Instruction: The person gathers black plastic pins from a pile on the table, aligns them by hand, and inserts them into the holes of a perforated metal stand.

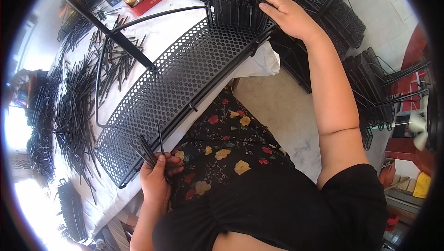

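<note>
A long black perforated metal rack (171, 73) lies across the table edge in front of me, with a curved rod and a post rising from it. Black upright strips (238, 10) stand packed in its far right end. Beside them is my right hand (282, 10), fingers apart, palm toward the strips, holding nothing that I can see. Near the rack's lower left end, my left hand (159, 172) is closed around several thin black strips (147, 151), which point up and away. One strip sticks up apart from the others.
Heaps of loose black strips (76, 112) cover the white tablecloth (159, 24) on the left. A red tray (152, 1) stands at the back. More black racks (365, 80) are stacked at right, near a fan (417, 128). Parts of other people show at the upper left.
</note>
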The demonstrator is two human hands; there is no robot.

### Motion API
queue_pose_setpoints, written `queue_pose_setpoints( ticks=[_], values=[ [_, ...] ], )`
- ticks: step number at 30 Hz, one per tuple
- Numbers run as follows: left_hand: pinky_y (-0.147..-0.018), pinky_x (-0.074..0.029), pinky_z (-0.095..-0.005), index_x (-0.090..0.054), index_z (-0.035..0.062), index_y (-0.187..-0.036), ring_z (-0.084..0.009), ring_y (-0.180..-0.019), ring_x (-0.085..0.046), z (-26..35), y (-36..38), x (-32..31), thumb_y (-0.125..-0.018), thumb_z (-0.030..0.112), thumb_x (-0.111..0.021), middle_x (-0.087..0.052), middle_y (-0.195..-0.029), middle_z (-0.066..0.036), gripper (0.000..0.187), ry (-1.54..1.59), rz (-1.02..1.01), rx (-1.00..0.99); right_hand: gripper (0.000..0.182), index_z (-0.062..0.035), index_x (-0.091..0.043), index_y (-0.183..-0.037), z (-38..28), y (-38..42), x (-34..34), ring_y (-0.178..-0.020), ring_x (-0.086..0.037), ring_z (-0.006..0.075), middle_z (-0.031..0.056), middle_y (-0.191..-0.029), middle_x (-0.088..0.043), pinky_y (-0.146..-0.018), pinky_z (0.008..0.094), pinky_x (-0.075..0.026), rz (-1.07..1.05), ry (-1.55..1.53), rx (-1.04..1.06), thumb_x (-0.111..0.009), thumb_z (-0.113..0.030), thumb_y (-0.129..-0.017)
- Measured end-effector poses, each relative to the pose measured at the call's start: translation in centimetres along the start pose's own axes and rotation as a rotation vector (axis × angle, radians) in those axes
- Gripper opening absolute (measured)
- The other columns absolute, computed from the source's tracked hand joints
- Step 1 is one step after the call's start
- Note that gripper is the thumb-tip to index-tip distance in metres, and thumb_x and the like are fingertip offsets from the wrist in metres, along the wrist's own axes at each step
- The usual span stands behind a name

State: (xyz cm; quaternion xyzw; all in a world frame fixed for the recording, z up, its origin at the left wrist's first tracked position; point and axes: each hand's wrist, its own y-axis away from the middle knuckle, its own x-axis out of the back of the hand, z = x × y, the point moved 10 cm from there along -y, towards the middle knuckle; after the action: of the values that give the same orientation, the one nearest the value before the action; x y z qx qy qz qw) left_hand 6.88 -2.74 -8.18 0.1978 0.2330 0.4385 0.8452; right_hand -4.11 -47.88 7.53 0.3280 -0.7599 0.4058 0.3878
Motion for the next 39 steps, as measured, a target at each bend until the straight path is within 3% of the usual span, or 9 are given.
queue_pose_setpoints(
  ticks=[9, 13, 18, 20, 22, 29, 30, 33, 39],
  values=[
    [-0.068, -0.059, -0.0354, -0.056, -0.0026, -0.103, -0.0262, -0.079, -0.068, 0.8, 0.1, -1.8, -0.1, 0.012, -0.051, -0.067, -0.089, -0.017, 0.016, -0.045, -0.042, -0.01, 0.037, -0.0096, -0.055, -0.133, -7.6, 2.2, 3.1, -0.128, -0.05, 0.0343, 0.0175, -0.121, -0.064, -0.107, 0.0516, -0.035, 0.414, 0.188, 0.428, -0.055, -0.018, -0.097],
    [-0.069, -0.059, -0.035, -0.055, -0.0026, -0.104, -0.0253, -0.08, -0.068, 2.8, -0.3, -3.9, -0.101, 0.013, -0.05, -0.067, -0.088, -0.016, 0.017, -0.062, -0.097, -0.061, 0.039, -0.0206, -0.053, -0.138, -1.9, 0.6, -0.5, -0.144, -0.028, 0.033, 0.0019, -0.146, -0.049, -0.115, 0.0562, -0.024, 0.149, 0.279, 0.086, -0.049, -0.028, -0.1],
    [-0.061, -0.054, -0.0287, -0.056, -0.001, -0.104, -0.0205, -0.073, -0.066, 4.1, -0.7, -7.8, -0.101, 0.015, -0.05, -0.068, -0.089, -0.016, 0.017, -0.072, -0.177, -0.044, 0.043, -0.0056, -0.053, -0.131, -6.7, 5.2, -0.6, -0.083, -0.069, 0.0198, 0.0093, -0.101, -0.07, -0.075, 0.0317, -0.057, 0.395, -0.611, -0.197, -0.066, -0.015, -0.091],
    [-0.054, -0.049, -0.0243, -0.057, 0.0005, -0.105, -0.0157, -0.067, -0.062, 3.8, -0.9, -10.4, -0.101, 0.015, -0.051, -0.068, -0.089, -0.016, 0.016, -0.022, -0.321, 0.011, 0.049, -0.0056, -0.051, -0.134, -13.9, 7.2, -8.1, -0.087, -0.066, 0.0158, 0.008, -0.096, -0.07, -0.076, 0.0269, -0.055, -0.094, -1.321, -0.302, -0.068, -0.004, -0.088],
    [-0.05, -0.045, -0.0226, -0.057, 0.0014, -0.106, -0.013, -0.062, -0.059, 3.5, -0.9, -11.2, -0.1, 0.016, -0.052, -0.069, -0.09, -0.015, 0.017, -0.02, -0.317, 0.009, 0.067, -0.0031, -0.039, -0.143, -18.7, 9.3, -11.3, -0.09, -0.066, 0.0167, 0.0127, -0.126, -0.058, -0.081, 0.0285, -0.056, -0.444, -1.226, -0.241, -0.071, -0.002, -0.084],
    [-0.048, -0.04, -0.0265, -0.054, 0.0062, -0.117, -0.0147, -0.063, -0.051, -0.5, -0.5, -7.2, -0.1, 0.029, -0.053, -0.064, -0.088, -0.01, 0.029, 0.193, -0.205, 0.346, 0.059, -0.0127, -0.045, -0.138, -7.3, 1.6, 0.1, -0.071, -0.063, 0.0115, 0.007, -0.077, -0.067, -0.064, 0.0232, -0.051, 0.59, -0.444, 0.066, -0.071, -0.004, -0.085],
    [-0.048, -0.04, -0.0265, -0.054, 0.0062, -0.117, -0.0147, -0.063, -0.051, -1.0, -0.6, -6.7, -0.1, 0.029, -0.053, -0.064, -0.088, -0.01, 0.029, 0.198, -0.208, 0.342, 0.042, -0.0087, -0.053, -0.132, -7.1, 0.7, 1.5, -0.111, -0.06, 0.0346, 0.0175, -0.113, -0.065, -0.093, 0.046, -0.047, 0.398, -0.461, -0.245, -0.061, -0.007, -0.091],
    [-0.055, -0.05, -0.033, -0.052, 0.0064, -0.118, -0.0167, -0.071, -0.059, -1.0, -0.7, -5.8, -0.101, 0.027, -0.051, -0.065, -0.094, -0.011, 0.027, 0.318, -0.134, 0.315, 0.055, -0.0158, -0.05, -0.135, -6.3, -0.1, 0.4, -0.069, -0.063, 0.0119, 0.0073, -0.075, -0.066, -0.066, 0.0246, -0.05, 0.538, -0.154, 0.13, -0.07, -0.003, -0.085],
    [-0.059, -0.059, -0.0401, -0.047, 0.0109, -0.133, -0.0207, -0.078, -0.065, -0.2, -0.1, -5.9, -0.103, 0.035, -0.044, -0.066, -0.095, -0.01, 0.039, 0.236, -0.23, 0.283, 0.047, -0.0183, -0.064, -0.123, -6.9, 0.0, 0.6, -0.077, -0.063, 0.0189, 0.0039, -0.077, -0.068, -0.074, 0.0323, -0.051, 0.644, 0.019, 0.261, -0.075, -0.005, -0.079]
  ],
)
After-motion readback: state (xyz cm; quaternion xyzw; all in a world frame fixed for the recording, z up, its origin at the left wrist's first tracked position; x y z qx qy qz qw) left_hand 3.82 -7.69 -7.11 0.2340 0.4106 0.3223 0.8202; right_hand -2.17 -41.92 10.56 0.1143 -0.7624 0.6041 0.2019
